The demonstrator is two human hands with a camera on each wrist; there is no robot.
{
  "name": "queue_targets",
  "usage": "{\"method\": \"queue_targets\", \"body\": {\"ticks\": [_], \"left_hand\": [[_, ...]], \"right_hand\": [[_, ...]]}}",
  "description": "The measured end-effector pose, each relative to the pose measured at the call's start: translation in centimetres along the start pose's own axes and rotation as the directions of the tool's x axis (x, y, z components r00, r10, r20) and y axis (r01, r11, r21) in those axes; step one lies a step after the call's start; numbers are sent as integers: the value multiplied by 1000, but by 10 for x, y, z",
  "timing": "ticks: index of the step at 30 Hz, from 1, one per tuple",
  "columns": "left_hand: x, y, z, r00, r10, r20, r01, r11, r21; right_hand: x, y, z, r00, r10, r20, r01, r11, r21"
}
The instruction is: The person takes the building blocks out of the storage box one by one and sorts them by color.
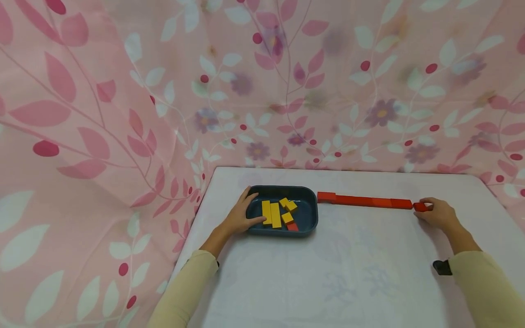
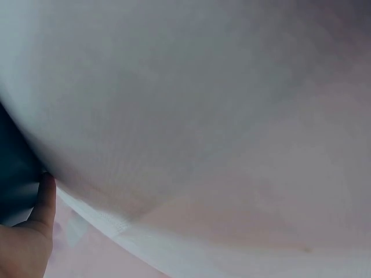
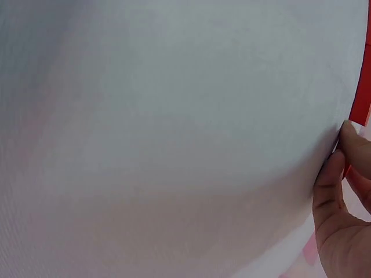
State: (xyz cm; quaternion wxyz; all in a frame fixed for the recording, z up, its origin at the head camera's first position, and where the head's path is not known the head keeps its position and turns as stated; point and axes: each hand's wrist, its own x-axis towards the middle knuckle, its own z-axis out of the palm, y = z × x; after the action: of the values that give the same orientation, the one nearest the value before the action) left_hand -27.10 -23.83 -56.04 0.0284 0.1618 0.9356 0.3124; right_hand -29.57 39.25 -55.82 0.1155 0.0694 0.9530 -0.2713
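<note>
My left hand [image 1: 238, 217] holds the left end of a dark blue rectangular tray [image 1: 315, 216], thumb over the near rim and fingers at the far corner. Inside the tray lie several yellow blocks [image 1: 275, 215], long and short, and a red block [image 1: 292, 226]. On the right, my right hand [image 1: 440, 214] pinches a small red block [image 1: 420, 207] between thumb and fingers. That block is at the right end of a long line of red blocks [image 1: 369, 202], a narrow gap from the last one. In the right wrist view, fingers partly cover the pinched block.
A white cloth covers the table [image 1: 348, 273]. Pink floral curtains [image 1: 287, 91] hang behind it and along the left side. The line of red blocks starts beside the tray's right wall and runs near the table's back edge.
</note>
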Motion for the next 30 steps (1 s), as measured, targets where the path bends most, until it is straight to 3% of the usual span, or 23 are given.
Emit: {"method": "queue_targets", "body": {"ticks": [12, 24, 30], "left_hand": [[1, 2, -4, 1000, -15, 20, 15, 1000, 2], [1, 1, -1, 1000, -4, 14, 4, 1000, 0], [0, -1, 3, 1000, -14, -5, 14, 1000, 0]], "right_hand": [[5, -1, -1, 1000, 19, 9, -19, 999, 36], [3, -4, 7, 990, -100, -98, 101, 995, 3], [4, -7, 6, 989, -105, -108, 108, 994, 27]]}}
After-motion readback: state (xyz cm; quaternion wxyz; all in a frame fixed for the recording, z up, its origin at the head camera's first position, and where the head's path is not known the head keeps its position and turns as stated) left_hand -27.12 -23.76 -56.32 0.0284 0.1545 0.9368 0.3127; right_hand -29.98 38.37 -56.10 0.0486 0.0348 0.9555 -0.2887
